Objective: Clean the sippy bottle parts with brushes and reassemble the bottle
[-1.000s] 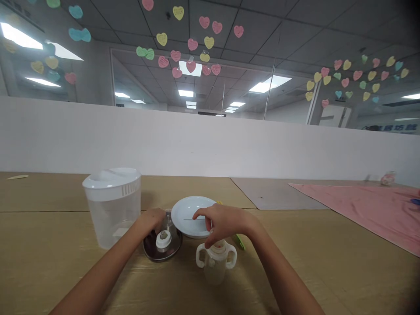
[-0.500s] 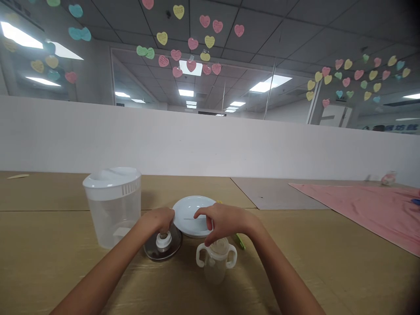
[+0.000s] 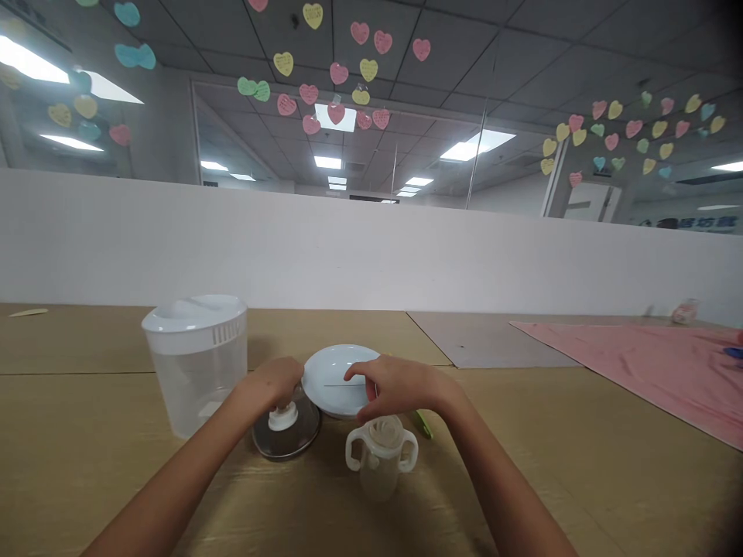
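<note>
One brown tabletop [image 3: 325,510] is carrying, well in from its far edge, a round dark metal dish [image 3: 290,442] and a translucent two-handled cup [image 3: 380,472]. The half-open right hand [image 3: 403,387] is hovering low, risking tipping the cup by brushing it; the left hand [image 3: 279,383] is grasping a small white cap [image 3: 283,418], perhaps too loosely.

On the table [image 3: 116,480], the lidded bucket [image 3: 197,383] sits farthest left of the near things. Right of it, nearer me, is the round tray [image 3: 296,442], with the bottle collar [image 3: 283,418] over it beneath my left hand [image 3: 282,381]. The plate [image 3: 333,365] lies behind and right of the tray; before the plate, the two-handled cup [image 3: 380,464] stands below my right hand [image 3: 400,387]. The cloth [image 3: 644,360] lies far right, the partition [image 3: 348,259] behind everything
</note>
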Tool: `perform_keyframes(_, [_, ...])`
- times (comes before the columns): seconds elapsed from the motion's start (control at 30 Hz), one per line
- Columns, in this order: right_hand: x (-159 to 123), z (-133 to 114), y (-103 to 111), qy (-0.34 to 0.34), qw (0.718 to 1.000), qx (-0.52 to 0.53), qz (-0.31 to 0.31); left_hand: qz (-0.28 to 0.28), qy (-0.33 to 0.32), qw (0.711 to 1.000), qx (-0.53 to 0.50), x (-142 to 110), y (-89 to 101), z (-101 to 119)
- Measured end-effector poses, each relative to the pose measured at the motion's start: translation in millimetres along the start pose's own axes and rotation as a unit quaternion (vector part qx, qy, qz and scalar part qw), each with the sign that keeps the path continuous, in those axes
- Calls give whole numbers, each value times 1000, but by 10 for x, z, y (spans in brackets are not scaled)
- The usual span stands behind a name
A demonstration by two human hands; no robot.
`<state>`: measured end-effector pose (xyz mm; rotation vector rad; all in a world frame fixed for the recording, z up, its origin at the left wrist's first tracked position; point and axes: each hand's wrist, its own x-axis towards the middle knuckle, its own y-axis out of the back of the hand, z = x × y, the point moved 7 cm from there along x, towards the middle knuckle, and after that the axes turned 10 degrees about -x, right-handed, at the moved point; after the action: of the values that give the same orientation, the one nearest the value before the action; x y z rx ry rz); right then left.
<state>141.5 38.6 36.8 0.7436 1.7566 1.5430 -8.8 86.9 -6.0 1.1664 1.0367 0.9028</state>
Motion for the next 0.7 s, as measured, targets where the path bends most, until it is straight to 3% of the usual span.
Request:
perform_keyframes(0.13, [-3, -38, 70, 7, 999, 31, 43, 110, -47, 993, 9, -275, 333, 112])
perform_keyframes(0.33, [-29, -167, 275, 50, 978, 94, 179, 256, -213, 941, -68, -616, 627, 635])
perform_keyframes(0.47, [-57, -231, 360, 77, 966, 111, 218, 292, -254, 916, -103, -672, 664, 759])
perform_keyframes(0.7, [-67, -179, 435, 39, 954, 84, 284, 315, -271, 897, -150, -726, 726, 713])
